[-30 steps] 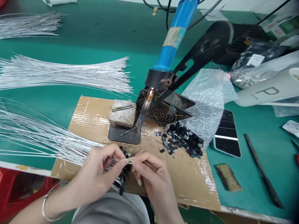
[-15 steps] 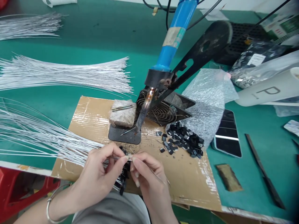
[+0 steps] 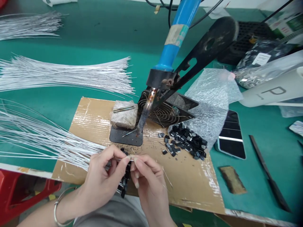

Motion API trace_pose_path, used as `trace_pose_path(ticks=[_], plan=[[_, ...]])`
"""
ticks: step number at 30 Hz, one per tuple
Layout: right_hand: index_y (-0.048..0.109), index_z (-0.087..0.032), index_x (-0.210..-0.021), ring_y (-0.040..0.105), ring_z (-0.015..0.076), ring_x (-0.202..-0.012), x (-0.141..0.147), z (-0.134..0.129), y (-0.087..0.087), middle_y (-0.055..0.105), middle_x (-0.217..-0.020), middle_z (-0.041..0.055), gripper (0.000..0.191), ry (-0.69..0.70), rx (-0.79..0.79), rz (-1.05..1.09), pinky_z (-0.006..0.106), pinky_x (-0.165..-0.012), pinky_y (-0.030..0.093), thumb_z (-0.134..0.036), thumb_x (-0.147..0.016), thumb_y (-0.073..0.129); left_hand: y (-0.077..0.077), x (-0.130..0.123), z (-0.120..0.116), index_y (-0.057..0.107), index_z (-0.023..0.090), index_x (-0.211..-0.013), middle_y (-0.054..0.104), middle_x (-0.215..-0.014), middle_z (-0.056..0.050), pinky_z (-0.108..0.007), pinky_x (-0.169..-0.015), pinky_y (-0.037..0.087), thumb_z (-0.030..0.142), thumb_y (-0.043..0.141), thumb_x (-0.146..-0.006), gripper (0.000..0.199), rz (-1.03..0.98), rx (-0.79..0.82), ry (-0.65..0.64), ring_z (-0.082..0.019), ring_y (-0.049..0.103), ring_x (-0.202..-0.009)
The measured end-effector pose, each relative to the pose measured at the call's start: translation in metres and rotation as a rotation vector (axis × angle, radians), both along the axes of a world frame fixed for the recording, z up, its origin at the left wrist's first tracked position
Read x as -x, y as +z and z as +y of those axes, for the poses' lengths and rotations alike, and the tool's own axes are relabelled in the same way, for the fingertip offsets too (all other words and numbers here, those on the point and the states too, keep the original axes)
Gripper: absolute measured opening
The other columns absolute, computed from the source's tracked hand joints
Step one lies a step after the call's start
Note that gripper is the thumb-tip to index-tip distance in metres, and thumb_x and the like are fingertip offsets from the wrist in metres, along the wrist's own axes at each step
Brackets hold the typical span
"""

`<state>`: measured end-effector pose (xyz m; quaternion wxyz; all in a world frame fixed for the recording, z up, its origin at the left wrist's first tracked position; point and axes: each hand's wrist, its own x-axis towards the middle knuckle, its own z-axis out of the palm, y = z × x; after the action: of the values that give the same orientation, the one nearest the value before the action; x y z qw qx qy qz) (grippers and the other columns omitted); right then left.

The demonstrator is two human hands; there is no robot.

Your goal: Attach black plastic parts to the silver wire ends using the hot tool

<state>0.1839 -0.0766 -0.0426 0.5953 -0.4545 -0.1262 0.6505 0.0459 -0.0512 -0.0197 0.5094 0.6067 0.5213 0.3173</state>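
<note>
My left hand (image 3: pixel 104 176) and my right hand (image 3: pixel 151 179) meet fingertip to fingertip over the front of the cardboard, each pinching a thin wire. The wire's thin end (image 3: pixel 168 177) sticks out beside my right hand; the pinched part is mostly hidden by fingers. Under my hands lies a bundle of white wires (image 3: pixel 71 148) with black pieces (image 3: pixel 123 189) on their ends. Behind them a soldering iron (image 3: pixel 146 110) in a stand points down at a dark pad (image 3: pixel 118 136).
A pile of small black connectors (image 3: pixel 189 142) lies on the cardboard (image 3: pixel 189 186), by bubble wrap (image 3: pixel 208 97). A fan (image 3: pixel 165 113) sits behind. To the right are a phone (image 3: pixel 232 135), a brown block (image 3: pixel 233 179) and a file (image 3: pixel 267 173). More wires (image 3: pixel 66 74) lie back left.
My right hand has turned slightly and its fingertips have come closer to my left ones. The wire end beside my right hand has shifted. My left wrist has moved a little to the right.
</note>
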Motion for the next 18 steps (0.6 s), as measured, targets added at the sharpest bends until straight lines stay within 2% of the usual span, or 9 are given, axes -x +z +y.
trace_pose_path(ticks=[5, 10, 14, 18], plan=[[0.085, -0.023, -0.072, 0.044, 0.0071, -0.044, 0.001, 0.000, 0.001, 0.065, -0.058, 0.0002, 0.022, -0.011, -0.002, -0.006, 0.019, -0.041, 0.038, -0.043, -0.077, 0.092, 0.000, -0.004, 0.000, 0.063, 0.020, -0.081, 0.065, -0.064, 0.000, -0.024, -0.053, 0.042, 0.034, 0.056, -0.105, 0.029, -0.013, 0.042, 0.032, -0.013, 0.056, -0.055], [0.088, -0.024, -0.089, 0.057, 0.0102, -0.050, -0.005, -0.003, -0.007, 0.070, -0.066, 0.0023, 0.025, 0.030, -0.079, -0.025, 0.020, -0.045, 0.043, -0.049, -0.086, 0.084, 0.004, -0.006, 0.006, 0.065, 0.019, -0.077, 0.060, -0.060, 0.000, -0.025, -0.047, 0.033, 0.035, 0.059, -0.099, 0.028, 0.024, 0.082, 0.073, -0.012, 0.048, -0.050], [0.088, -0.025, -0.095, 0.063, 0.0117, -0.057, -0.011, -0.008, -0.013, 0.075, -0.076, 0.0036, 0.023, 0.022, -0.111, -0.136, 0.022, -0.053, 0.050, -0.047, -0.090, 0.082, 0.005, -0.005, 0.009, 0.064, 0.019, -0.076, 0.054, -0.057, 0.003, -0.025, -0.047, 0.029, 0.036, 0.060, -0.097, 0.027, 0.028, 0.096, 0.083, -0.011, 0.041, -0.049], [0.088, -0.027, -0.098, 0.066, 0.0133, -0.064, -0.013, -0.010, -0.006, 0.075, -0.081, 0.0042, 0.020, 0.056, -0.141, -0.228, 0.024, -0.060, 0.054, -0.044, -0.093, 0.080, 0.005, -0.005, 0.008, 0.064, 0.019, -0.077, 0.058, -0.060, 0.001, -0.025, -0.048, 0.031, 0.036, 0.060, -0.097, 0.027, 0.025, 0.102, 0.081, -0.012, 0.045, -0.051]])
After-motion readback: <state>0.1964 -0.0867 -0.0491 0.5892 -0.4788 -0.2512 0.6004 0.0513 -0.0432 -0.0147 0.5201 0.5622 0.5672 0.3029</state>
